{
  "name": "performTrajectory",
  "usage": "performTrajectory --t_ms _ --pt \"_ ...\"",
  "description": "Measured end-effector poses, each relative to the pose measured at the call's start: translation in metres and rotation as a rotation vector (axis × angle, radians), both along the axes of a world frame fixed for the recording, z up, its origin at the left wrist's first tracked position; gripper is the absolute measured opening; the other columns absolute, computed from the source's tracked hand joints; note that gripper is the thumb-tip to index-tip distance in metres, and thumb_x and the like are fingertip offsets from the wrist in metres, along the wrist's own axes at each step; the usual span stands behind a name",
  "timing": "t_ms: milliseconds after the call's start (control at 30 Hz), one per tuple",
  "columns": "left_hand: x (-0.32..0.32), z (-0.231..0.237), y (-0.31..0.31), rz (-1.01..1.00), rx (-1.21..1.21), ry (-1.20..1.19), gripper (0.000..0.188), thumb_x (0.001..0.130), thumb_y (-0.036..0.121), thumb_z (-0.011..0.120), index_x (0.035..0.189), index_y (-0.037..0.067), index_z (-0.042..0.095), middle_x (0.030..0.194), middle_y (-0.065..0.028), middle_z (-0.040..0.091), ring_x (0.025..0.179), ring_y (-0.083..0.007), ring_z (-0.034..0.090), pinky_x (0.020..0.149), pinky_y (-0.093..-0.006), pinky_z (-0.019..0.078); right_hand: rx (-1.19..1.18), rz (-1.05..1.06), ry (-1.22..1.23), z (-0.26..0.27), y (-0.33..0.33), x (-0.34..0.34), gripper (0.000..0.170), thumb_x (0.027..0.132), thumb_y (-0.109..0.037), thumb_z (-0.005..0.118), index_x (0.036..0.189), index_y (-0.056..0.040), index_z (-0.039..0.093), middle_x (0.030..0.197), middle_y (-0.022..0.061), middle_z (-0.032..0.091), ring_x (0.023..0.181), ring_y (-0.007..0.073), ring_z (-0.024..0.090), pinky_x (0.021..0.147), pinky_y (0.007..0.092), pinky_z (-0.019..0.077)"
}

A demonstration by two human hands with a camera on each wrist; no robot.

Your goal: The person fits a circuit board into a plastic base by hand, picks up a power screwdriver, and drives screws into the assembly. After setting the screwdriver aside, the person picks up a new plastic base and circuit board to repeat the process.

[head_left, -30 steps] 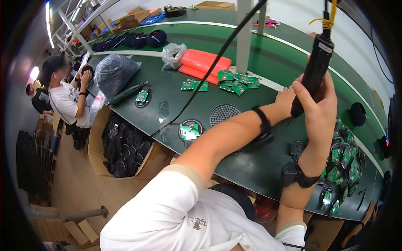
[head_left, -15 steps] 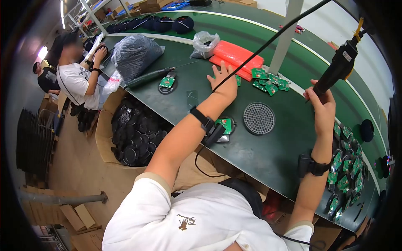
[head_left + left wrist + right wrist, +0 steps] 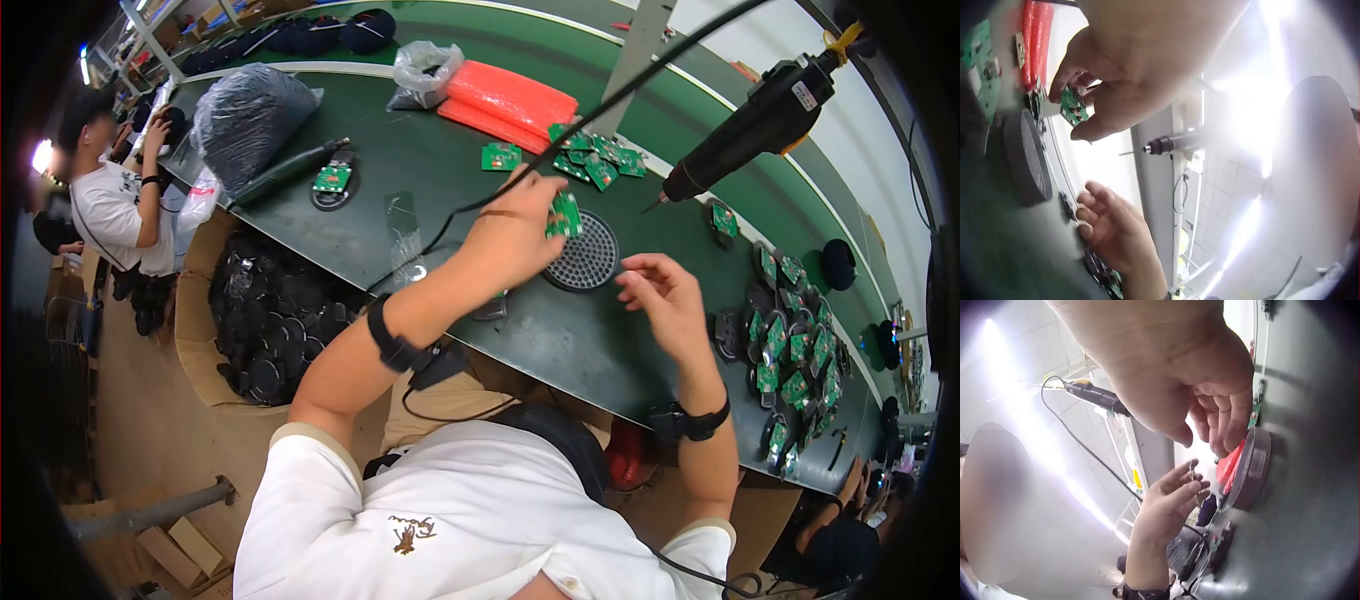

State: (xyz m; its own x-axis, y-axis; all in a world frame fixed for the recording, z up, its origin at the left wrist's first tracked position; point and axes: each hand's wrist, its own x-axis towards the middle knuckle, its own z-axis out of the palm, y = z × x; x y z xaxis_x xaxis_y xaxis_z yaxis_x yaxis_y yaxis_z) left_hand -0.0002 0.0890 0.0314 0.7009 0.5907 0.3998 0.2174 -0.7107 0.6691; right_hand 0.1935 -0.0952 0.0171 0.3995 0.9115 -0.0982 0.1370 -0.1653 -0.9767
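My left hand pinches a green circuit board by its edge, just left of a round perforated disc on the bench; the left wrist view shows this board between thumb and fingers. To the right of the disc, my right hand is raised with loosely bent fingers, and nothing shows in it. Above it hangs a black power screwdriver, tip down, touched by neither hand. In the right wrist view the right hand is near the disc's rim.
Loose boards lie beside red plastic wrap. Many board-and-disc parts are heaped at the right. A cable crosses above the bench. A grey bag and a box of black parts are at left, near another person.
My left hand has come back from the boards near the red wrap with one board. My right hand has let go of the screwdriver and moved down and left.
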Motion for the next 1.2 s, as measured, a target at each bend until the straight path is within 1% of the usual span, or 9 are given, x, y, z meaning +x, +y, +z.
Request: performTrajectory --t_ms 233,300,367,500,700,867,967,1067,1200 --pt "-0.001 -0.012 -0.060 -0.181 -0.082 -0.048 0.070 0.075 0.005 0.085 0.138 0.000 0.057 0.125 -0.0198 0.060 0.115 -0.0406 0.062 0.097 -0.0457 0.0530 -0.025 0.041 0.212 -0.005 0.005 -0.021 0.028 0.102 -0.011 0.067 0.125 0.0046 0.063 0.103 0.0094 0.075 0.081 0.0136 0.071 0.069 0.0250 0.0574" --pt "-0.008 -0.010 -0.071 -0.100 -0.119 0.003 0.073 0.074 0.006 0.087 0.140 0.001 0.056 0.125 -0.0183 0.060 0.117 -0.0401 0.060 0.100 -0.0461 0.0514 -0.036 -0.026 0.105 -0.013 0.003 -0.008 0.025 0.102 -0.010 0.067 0.123 0.0036 0.063 0.103 0.0094 0.075 0.078 0.0130 0.071 0.066 0.0242 0.0568" --pt "-0.019 -0.014 -0.075 0.006 0.159 0.108 0.078 0.072 0.008 0.089 0.142 0.004 0.055 0.129 -0.0174 0.059 0.121 -0.0392 0.057 0.103 -0.0468 0.0489 -0.064 -0.108 0.083 -0.016 0.001 0.010 0.022 0.103 -0.010 0.066 0.122 0.0015 0.064 0.102 0.0089 0.075 0.077 0.0120 0.070 0.065 0.0242 0.0566" --pt "-0.060 -0.014 -0.063 0.132 0.151 0.220 0.095 0.068 0.015 0.093 0.150 0.002 0.047 0.140 -0.0211 0.055 0.133 -0.0416 0.051 0.112 -0.0479 0.0447 -0.029 -0.279 0.095 -0.033 0.001 0.043 0.021 0.103 -0.009 0.064 0.121 0.0021 0.063 0.099 0.0088 0.074 0.077 0.0128 0.071 0.066 0.0244 0.0574" --pt "-0.086 -0.038 -0.038 0.086 0.096 0.307 0.106 0.062 0.015 0.097 0.150 -0.004 0.043 0.143 -0.0249 0.052 0.139 -0.0470 0.046 0.116 -0.0499 0.0430 0.028 -0.343 0.168 -0.048 0.016 0.070 0.033 0.101 -0.009 0.068 0.130 0.0045 0.061 0.107 0.0115 0.072 0.083 0.0156 0.073 0.076 0.0254 0.0609" --pt "-0.086 -0.042 -0.036 0.071 -0.054 0.166 0.104 0.066 0.009 0.093 0.156 0.005 0.042 0.139 -0.0210 0.057 0.132 -0.0406 0.055 0.110 -0.0456 0.0467 -0.082 -0.423 -0.585 -0.031 -0.016 0.055 0.032 0.100 -0.012 0.070 0.130 -0.0024 0.066 0.104 0.0088 0.073 0.072 0.0095 0.068 0.063 0.0232 0.0554" --pt "-0.079 -0.037 -0.046 0.061 -0.013 0.054 0.104 0.064 0.007 0.093 0.155 0.004 0.043 0.135 -0.0187 0.058 0.125 -0.0377 0.058 0.105 -0.0444 0.0490 -0.194 -0.158 -0.069 0.003 -0.030 -0.016 0.030 0.103 -0.017 0.066 0.129 -0.0013 0.065 0.090 0.0078 0.075 0.059 0.0083 0.063 0.054 0.0228 0.0520" --pt "-0.062 -0.028 -0.059 -0.035 -0.001 -0.069 0.106 0.061 0.007 0.094 0.154 0.004 0.044 0.139 -0.0197 0.057 0.133 -0.0418 0.054 0.110 -0.0472 0.0468 -0.025 -0.017 0.354 -0.004 -0.019 -0.069 0.053 0.107 -0.019 0.062 0.152 0.0037 0.043 0.126 0.0184 0.070 0.100 0.0223 0.073 0.078 0.0328 0.0629" --pt "-0.048 -0.016 -0.077 -0.158 -0.028 -0.102 0.112 0.057 0.008 0.097 0.155 0.006 0.044 0.145 -0.0203 0.053 0.138 -0.0462 0.048 0.114 -0.0509 0.0429 0.048 -0.067 0.502 -0.010 0.001 -0.077 0.044 0.106 -0.015 0.063 0.143 0.0028 0.047 0.124 0.0153 0.070 0.102 0.0188 0.072 0.081 0.0307 0.0630"
